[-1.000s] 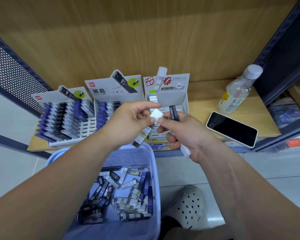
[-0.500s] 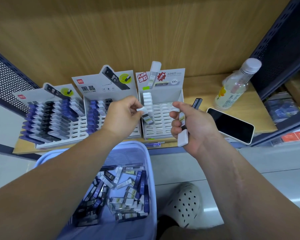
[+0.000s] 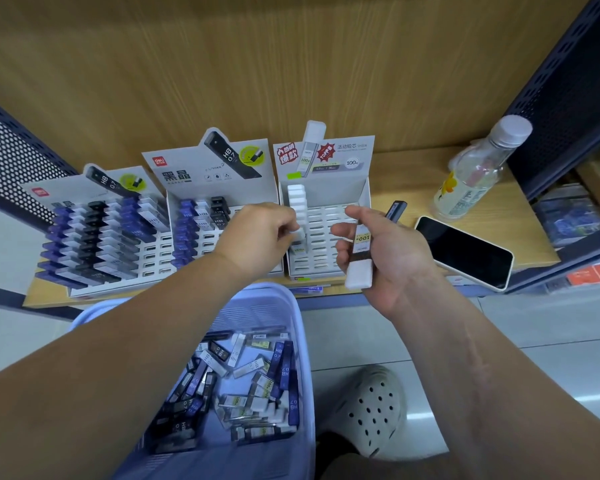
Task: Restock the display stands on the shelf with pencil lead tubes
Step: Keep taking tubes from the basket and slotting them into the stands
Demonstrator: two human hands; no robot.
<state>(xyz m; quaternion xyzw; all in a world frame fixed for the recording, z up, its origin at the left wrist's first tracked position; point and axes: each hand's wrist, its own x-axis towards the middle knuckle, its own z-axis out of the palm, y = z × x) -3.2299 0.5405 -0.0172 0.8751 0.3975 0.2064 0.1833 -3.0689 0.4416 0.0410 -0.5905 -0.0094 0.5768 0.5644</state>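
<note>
Left hand (image 3: pixel 257 233) has moved from mid-air to the right stand's (image 3: pixel 326 252) left column, pinching a white tube (image 3: pixel 298 237) into a slot (seating step, I judge), while right hand (image 3: pixel 381 251) grips two spare tubes (image 3: pixel 359 271) nearby; next calls for pressing it home upright, then passing another.

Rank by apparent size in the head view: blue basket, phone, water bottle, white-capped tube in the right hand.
1. blue basket, though nearest the camera.
2. phone and water bottle look alike; unranked.
3. white-capped tube, smallest.
</note>
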